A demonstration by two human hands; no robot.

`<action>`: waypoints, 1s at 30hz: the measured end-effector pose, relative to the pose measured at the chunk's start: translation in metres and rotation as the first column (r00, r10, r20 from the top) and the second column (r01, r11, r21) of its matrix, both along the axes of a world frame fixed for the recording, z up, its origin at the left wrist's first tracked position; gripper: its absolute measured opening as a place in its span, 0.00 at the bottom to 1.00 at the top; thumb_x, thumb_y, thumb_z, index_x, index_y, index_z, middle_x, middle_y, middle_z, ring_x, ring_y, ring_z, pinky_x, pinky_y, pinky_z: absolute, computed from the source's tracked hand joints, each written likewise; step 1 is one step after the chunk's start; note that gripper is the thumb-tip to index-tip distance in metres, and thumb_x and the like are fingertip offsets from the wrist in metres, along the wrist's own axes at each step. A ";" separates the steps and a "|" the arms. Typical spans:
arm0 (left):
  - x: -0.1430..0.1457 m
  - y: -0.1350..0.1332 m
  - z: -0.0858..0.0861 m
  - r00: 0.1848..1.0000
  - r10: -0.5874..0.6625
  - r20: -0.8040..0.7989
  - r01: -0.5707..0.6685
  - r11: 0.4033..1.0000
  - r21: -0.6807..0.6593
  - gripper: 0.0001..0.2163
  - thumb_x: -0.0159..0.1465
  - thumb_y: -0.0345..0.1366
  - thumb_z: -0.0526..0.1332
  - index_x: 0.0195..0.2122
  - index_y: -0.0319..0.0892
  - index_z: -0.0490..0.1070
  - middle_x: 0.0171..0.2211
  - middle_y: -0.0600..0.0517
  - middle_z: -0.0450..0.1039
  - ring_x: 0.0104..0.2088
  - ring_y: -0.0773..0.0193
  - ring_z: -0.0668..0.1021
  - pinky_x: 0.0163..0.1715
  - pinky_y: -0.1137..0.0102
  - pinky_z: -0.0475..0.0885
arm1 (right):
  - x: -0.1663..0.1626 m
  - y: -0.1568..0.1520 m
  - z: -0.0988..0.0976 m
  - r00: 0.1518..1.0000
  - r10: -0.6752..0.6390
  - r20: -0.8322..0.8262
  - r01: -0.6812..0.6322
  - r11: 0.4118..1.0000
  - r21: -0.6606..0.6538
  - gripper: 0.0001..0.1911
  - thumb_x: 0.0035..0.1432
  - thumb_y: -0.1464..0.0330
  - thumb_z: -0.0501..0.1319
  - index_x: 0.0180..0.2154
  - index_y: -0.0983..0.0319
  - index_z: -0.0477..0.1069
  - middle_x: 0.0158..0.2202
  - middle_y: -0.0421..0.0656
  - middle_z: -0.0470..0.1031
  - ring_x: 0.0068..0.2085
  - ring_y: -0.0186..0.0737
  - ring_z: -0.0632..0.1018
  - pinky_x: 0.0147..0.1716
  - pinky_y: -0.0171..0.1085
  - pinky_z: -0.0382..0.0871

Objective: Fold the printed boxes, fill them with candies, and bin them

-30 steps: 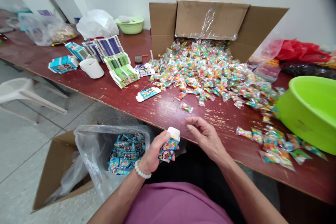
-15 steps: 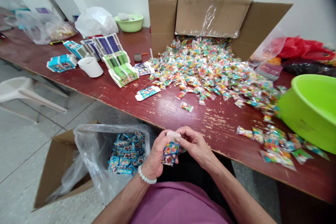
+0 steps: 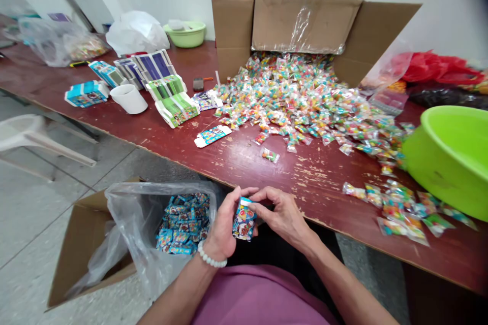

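Note:
My left hand (image 3: 222,228), with a white bead bracelet at the wrist, is closed round a small blue cartoon-printed box (image 3: 243,220) held upright just below the table's front edge. My right hand (image 3: 280,213) pinches the top end of the same box, fingers curled over its flap. A single candy packet (image 3: 269,155) lies on the red table (image 3: 244,160) a little beyond my hands. A flat unfolded blue box (image 3: 212,135) lies further left. A large heap of colourful candy packets (image 3: 301,96) spills from an opened cardboard carton (image 3: 305,25).
On the floor at my left a cardboard box lined with a plastic bag (image 3: 152,223) holds several finished blue boxes. A green basin (image 3: 453,157) stands at the right, with candy packets (image 3: 396,205) before it. Stacks of flat boxes (image 3: 171,96), a white cup (image 3: 128,98) and bags sit at the left.
My right hand came back from the table to the box's top. The white open flap that stood up is now folded down, and the box sits lower in my hands.

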State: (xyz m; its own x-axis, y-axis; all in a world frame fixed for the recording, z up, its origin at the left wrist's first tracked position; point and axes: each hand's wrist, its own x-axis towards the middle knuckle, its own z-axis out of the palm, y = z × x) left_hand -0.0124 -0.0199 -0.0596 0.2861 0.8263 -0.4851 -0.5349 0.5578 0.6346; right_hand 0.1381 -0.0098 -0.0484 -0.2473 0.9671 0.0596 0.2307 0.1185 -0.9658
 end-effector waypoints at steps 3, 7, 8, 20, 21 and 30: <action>0.001 -0.002 -0.002 0.990 -0.010 -0.137 0.021 0.997 0.075 0.21 0.65 0.50 0.58 0.51 0.40 0.75 0.33 0.48 0.79 0.19 0.66 0.77 0.16 0.74 0.72 | -0.002 0.003 -0.002 0.996 0.001 -0.090 -0.014 0.990 -0.143 0.06 0.56 0.65 0.66 0.31 0.61 0.75 0.31 0.41 0.79 0.28 0.36 0.78 0.27 0.33 0.73; 0.000 -0.003 -0.006 0.974 -0.066 -0.215 0.088 0.992 0.090 0.25 0.64 0.54 0.57 0.51 0.39 0.75 0.26 0.49 0.77 0.17 0.66 0.76 0.15 0.75 0.69 | -0.002 0.010 -0.004 0.965 -0.006 -0.264 -0.078 0.949 -0.307 0.13 0.52 0.60 0.69 0.27 0.63 0.72 0.29 0.41 0.79 0.22 0.31 0.73 0.22 0.32 0.69; -0.001 -0.002 -0.006 0.972 -0.072 -0.222 0.092 0.993 0.079 0.26 0.64 0.55 0.57 0.51 0.39 0.75 0.25 0.49 0.77 0.17 0.66 0.76 0.15 0.75 0.69 | -0.002 0.012 -0.005 0.959 -0.008 -0.283 -0.087 0.943 -0.321 0.14 0.52 0.60 0.69 0.27 0.63 0.72 0.30 0.42 0.79 0.22 0.31 0.72 0.22 0.32 0.68; -0.008 0.007 -0.010 0.999 0.009 -0.050 -0.011 0.999 -0.042 0.17 0.59 0.40 0.61 0.47 0.38 0.78 0.36 0.48 0.80 0.23 0.66 0.78 0.21 0.73 0.73 | -0.011 -0.007 -0.013 0.996 0.079 -0.049 -0.082 0.995 -0.061 0.10 0.61 0.59 0.63 0.38 0.59 0.74 0.40 0.45 0.76 0.35 0.42 0.77 0.36 0.43 0.75; -0.008 0.008 -0.010 0.998 0.037 -0.050 -0.039 0.999 -0.032 0.16 0.58 0.38 0.62 0.45 0.38 0.78 0.39 0.47 0.80 0.26 0.66 0.79 0.25 0.74 0.75 | -0.014 -0.011 -0.017 0.998 0.051 0.047 -0.053 0.998 0.035 0.11 0.58 0.60 0.66 0.41 0.59 0.73 0.41 0.46 0.76 0.39 0.45 0.77 0.40 0.46 0.74; -0.098 -0.008 -0.022 0.742 0.153 -0.653 -0.047 0.983 0.176 0.19 0.62 0.49 0.61 0.47 0.41 0.77 0.42 0.45 0.79 0.38 0.57 0.80 0.36 0.68 0.74 | 0.007 0.010 -0.028 0.955 -0.128 0.268 0.058 0.965 0.254 0.30 0.60 0.59 0.64 0.60 0.57 0.59 0.52 0.52 0.69 0.43 0.46 0.76 0.42 0.45 0.74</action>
State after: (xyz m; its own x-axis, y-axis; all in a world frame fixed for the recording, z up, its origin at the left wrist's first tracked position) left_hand -0.1103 -0.0274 -0.0814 -0.1514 0.9045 -0.3986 0.0013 0.4035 0.9150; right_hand 0.1449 0.0007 -0.0761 -0.1973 0.9517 0.2352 0.5085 0.3044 -0.8054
